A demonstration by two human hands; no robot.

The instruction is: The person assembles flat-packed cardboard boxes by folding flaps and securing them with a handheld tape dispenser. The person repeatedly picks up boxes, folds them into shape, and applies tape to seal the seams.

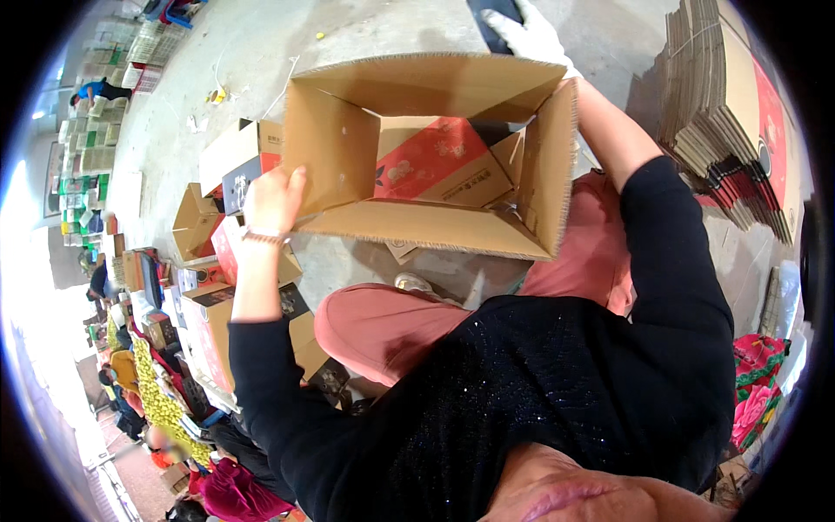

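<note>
An open brown cardboard box is held up in front of me, its wide mouth facing me. My left hand, bare with a bracelet at the wrist, is closed around the box's left edge. Inside the box, at its far end, shows red and brown printed cardboard, with gaps at the corners; I cannot tell whether it is the box's own flaps or another carton. Beyond the far right corner, my right hand, in a white glove, grips a dark blue flat thing, partly cut off by the frame. My right forearm passes beside the box's right edge.
A tall stack of flattened cartons stands at the right. Several formed cartons sit on the left. A tape roll lies on the concrete floor. Other people and piled yellow-green fruit are farther left.
</note>
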